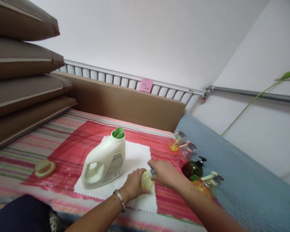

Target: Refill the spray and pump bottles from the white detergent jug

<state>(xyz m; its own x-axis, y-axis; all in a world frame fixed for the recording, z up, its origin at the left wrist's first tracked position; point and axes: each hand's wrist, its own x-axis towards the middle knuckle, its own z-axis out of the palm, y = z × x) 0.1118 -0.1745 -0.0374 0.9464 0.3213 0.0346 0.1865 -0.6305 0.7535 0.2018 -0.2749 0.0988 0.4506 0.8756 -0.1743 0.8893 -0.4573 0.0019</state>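
My left hand [134,184] is wrapped round a small yellowish see-through bottle [147,181] above a white cloth with zigzag edges [137,154]. The fingers of my right hand [162,172] close on the grey top [152,170] of that bottle, which leans to the right. Just left of my hands, a large cream detergent jug [106,161] stands upright on the cloth. A green spout [119,132] shows in its uncapped mouth. The jug's label is too small to read fully.
Several pump bottles, among them a dark green one [192,169], line the right side. A round cream cap [44,168] lies at the left on red see-through fabric [70,151]. Brown cushions [26,61] are stacked at the left. A brown board [125,103] stands before the radiator.
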